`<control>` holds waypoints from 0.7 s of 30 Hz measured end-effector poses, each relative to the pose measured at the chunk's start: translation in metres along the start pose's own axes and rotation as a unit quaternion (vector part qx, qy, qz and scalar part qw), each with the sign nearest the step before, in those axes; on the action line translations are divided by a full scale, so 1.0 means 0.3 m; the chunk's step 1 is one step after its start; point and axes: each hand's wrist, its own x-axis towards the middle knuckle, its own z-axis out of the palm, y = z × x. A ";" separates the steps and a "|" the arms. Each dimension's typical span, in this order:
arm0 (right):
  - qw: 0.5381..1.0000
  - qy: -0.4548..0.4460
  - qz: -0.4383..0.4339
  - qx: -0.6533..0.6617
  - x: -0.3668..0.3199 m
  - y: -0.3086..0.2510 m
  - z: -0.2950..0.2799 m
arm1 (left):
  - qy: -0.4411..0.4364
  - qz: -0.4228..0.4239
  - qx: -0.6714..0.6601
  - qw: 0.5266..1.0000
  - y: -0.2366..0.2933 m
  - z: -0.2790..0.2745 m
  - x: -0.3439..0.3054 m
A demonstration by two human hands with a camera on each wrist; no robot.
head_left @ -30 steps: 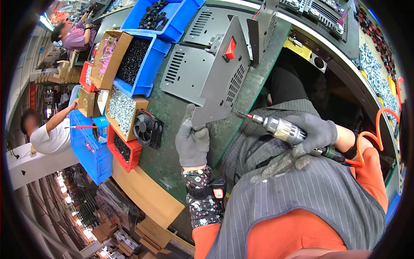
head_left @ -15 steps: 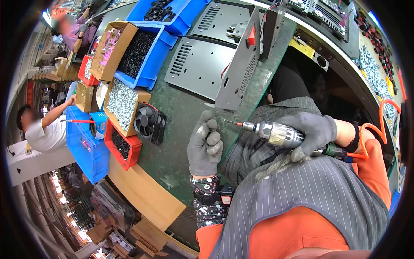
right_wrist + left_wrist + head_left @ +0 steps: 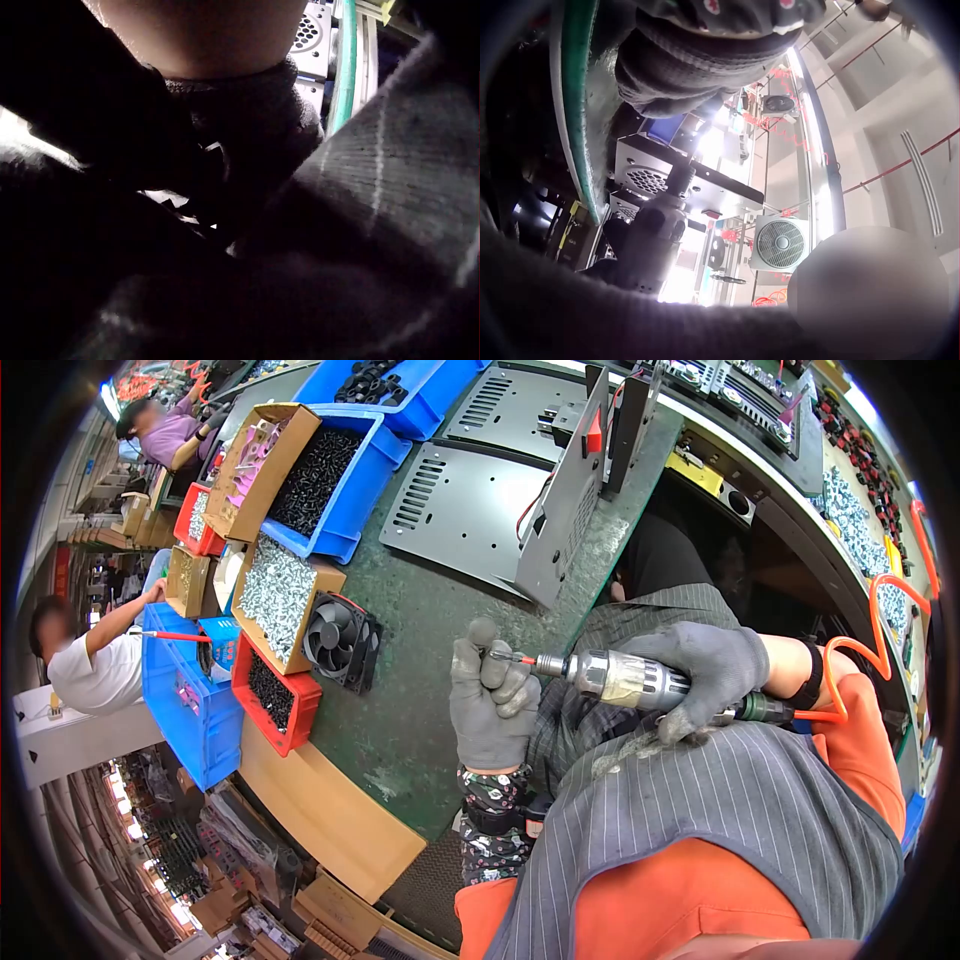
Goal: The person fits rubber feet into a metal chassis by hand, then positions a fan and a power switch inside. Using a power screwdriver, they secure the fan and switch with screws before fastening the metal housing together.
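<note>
My gloved right hand [image 3: 705, 665] grips a pneumatic screwdriver [image 3: 625, 678] with a silver body, its bit pointing left. In front of my lap, my gloved left hand [image 3: 493, 705] has its fingers curled at the tip of the bit [image 3: 518, 658]. Whether a small screw sits between those fingers I cannot tell. The screwdriver's nose [image 3: 658, 225] also shows in the left wrist view, before a vented metal panel [image 3: 682, 176]. On the bench that grey panel [image 3: 560, 535] stands upright along a flat slotted plate [image 3: 460, 510], beyond my left hand.
A black fan [image 3: 342, 642] lies left of the plate. Nearby stand a box of silver screws [image 3: 275, 592], a red bin [image 3: 275, 705] and a blue bin of black parts [image 3: 345, 545]. An orange air hose [image 3: 875, 620] loops at right. Two people are at far left.
My left hand has come away from the panel's corner towards me, its fingers now at the bit. The screwdriver has shifted left. The panel now stands turned from its earlier angle.
</note>
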 end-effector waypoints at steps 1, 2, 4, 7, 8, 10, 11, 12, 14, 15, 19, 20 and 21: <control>1.000 0.000 -0.011 -0.016 0.002 0.010 0.001 | 0.019 -0.001 0.013 1.000 -0.007 0.011 -0.001; 1.000 -0.001 -0.010 -0.016 0.002 0.020 0.001 | 0.039 -0.001 0.025 0.999 -0.015 0.018 -0.001; 0.997 0.012 -0.057 -0.045 0.001 0.034 -0.001 | 0.039 0.001 0.022 0.999 -0.030 0.024 0.002; 0.996 0.003 0.046 0.075 -0.022 -0.014 0.000 | 0.025 0.003 0.018 1.000 -0.050 0.020 0.008; 0.996 0.001 0.045 0.075 -0.024 -0.010 -0.002 | 0.012 0.004 0.016 1.000 -0.057 0.019 0.010; 0.997 -0.003 0.033 0.071 -0.033 0.007 -0.007 | 0.058 0.044 0.123 0.990 -0.075 0.038 0.001; 0.997 -0.002 0.031 0.073 -0.034 0.027 -0.011 | 0.102 0.081 0.228 0.965 -0.082 0.047 -0.004; 0.999 -0.002 -0.027 0.032 -0.033 0.056 -0.014 | 0.103 0.079 0.231 0.964 -0.086 0.051 -0.008; 0.996 0.001 -0.089 -0.007 -0.046 0.092 -0.024 | 0.083 0.076 0.327 0.938 -0.090 0.062 -0.011; 0.995 0.004 -0.098 0.009 -0.057 0.105 -0.027 | 0.084 0.074 0.331 0.937 -0.096 0.070 -0.009; 0.986 0.025 -0.166 -0.006 -0.090 0.113 -0.061 | 0.086 -0.018 0.323 0.942 -0.129 0.088 0.003; 0.985 0.029 -0.167 -0.003 -0.106 0.117 -0.071 | 0.090 -0.063 0.356 0.928 -0.137 0.089 0.004; 0.983 0.048 -0.177 -0.029 -0.125 0.123 -0.083 | 0.090 -0.068 0.359 0.927 -0.130 0.101 0.010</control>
